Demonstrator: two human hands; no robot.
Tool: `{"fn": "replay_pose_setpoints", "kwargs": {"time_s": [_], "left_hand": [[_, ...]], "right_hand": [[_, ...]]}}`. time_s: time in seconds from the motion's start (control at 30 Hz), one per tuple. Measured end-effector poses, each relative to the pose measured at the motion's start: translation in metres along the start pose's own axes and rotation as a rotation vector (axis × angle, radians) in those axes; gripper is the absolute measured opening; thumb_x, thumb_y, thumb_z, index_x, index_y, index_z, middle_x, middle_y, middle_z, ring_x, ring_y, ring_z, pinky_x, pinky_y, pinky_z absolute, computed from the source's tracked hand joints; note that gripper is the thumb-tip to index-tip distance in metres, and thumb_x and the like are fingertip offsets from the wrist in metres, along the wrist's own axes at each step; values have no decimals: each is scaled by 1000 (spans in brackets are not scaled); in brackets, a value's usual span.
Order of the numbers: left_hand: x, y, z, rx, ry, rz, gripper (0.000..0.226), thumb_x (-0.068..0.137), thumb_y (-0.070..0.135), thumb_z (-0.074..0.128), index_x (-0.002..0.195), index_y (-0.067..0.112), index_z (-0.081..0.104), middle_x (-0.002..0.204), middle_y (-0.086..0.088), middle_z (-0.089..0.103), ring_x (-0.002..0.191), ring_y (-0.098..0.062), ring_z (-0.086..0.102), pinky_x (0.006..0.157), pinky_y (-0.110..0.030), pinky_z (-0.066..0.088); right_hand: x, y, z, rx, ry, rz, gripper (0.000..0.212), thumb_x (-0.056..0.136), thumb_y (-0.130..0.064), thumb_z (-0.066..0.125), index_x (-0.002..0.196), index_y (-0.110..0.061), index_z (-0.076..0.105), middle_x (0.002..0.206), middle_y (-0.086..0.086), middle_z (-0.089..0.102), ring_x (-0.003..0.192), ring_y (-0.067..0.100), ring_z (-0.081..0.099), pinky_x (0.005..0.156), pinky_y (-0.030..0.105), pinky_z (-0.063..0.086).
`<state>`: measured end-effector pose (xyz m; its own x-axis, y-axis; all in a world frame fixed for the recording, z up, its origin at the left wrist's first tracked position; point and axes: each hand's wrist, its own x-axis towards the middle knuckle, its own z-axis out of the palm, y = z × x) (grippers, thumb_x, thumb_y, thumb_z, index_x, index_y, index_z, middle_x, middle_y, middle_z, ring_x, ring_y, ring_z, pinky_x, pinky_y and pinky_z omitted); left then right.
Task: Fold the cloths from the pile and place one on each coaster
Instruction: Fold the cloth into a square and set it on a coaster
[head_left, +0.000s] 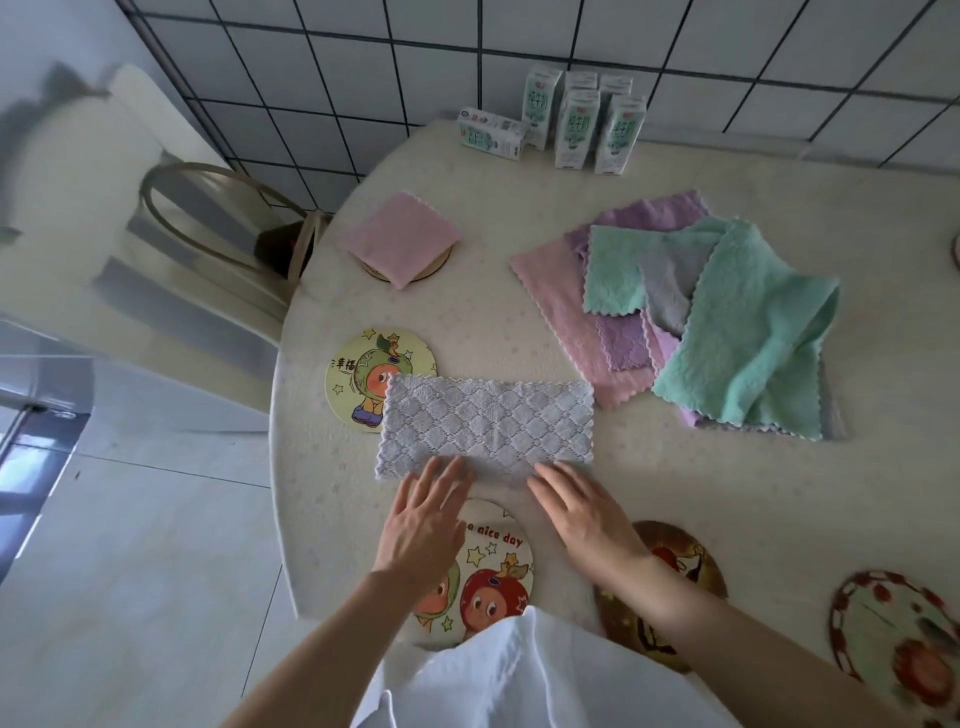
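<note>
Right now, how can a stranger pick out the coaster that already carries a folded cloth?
Start at the round table by the tiled wall and find the milk cartons at its far edge. Left of them and nearer lies one coaster under a folded pink cloth. The other coasters show printed pictures.

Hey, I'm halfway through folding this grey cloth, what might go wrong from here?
The grey cloth lies partly over the yellow coaster, so the next fold may drag that coaster. The left hand and right hand press only the near edge; far layers could slip askew. Its right corner sits beside the pile and might snag.
</note>
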<state>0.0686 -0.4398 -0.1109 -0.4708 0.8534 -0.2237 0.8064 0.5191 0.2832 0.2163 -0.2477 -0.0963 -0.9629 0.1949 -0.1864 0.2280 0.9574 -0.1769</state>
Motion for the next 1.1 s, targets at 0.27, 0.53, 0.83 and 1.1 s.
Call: {"fn": "replay_pose_setpoints", "kwargs": {"time_s": [0.27, 0.53, 0.83, 1.1], "left_hand": [[-23, -23, -5, 4, 32, -227, 69, 93, 35, 53, 151, 21, 19, 157, 3, 11, 146, -22, 7, 116, -46, 8], [-20, -20, -9, -7, 1, -254, 64, 97, 39, 40, 151, 24, 8, 158, 5, -1, 145, -19, -7, 116, -41, -5], [-6, -26, -17, 114, 1, -277, 69, 97, 43, 37, 152, 17, 5, 159, -1, 0, 146, -24, -4, 115, -44, -5], [-2, 20, -8, 15, 71, 161, 61, 82, 39, 66, 137, 19, 48, 146, -2, 43, 137, -21, 36, 112, -42, 34]], "right_hand": [[2, 12, -14, -62, -40, -8, 62, 57, 3, 73, 115, -10, 56, 113, 7, 56, 102, 26, 55, 82, 36, 51], [24, 4, -24, -188, -116, 38, 69, 37, 5, 76, 100, -13, 53, 95, 9, 52, 79, 26, 53, 65, 38, 50], [12, -2, -39, -10, -13, -87, 37, 66, 12, 60, 94, -12, 57, 84, 2, 58, 68, 18, 52, 55, 21, 37], [-6, -38, -56, 448, -119, -142, 21, 93, -7, 46, 110, -12, 56, 103, -1, 58, 92, 11, 56, 80, 23, 49]]}}
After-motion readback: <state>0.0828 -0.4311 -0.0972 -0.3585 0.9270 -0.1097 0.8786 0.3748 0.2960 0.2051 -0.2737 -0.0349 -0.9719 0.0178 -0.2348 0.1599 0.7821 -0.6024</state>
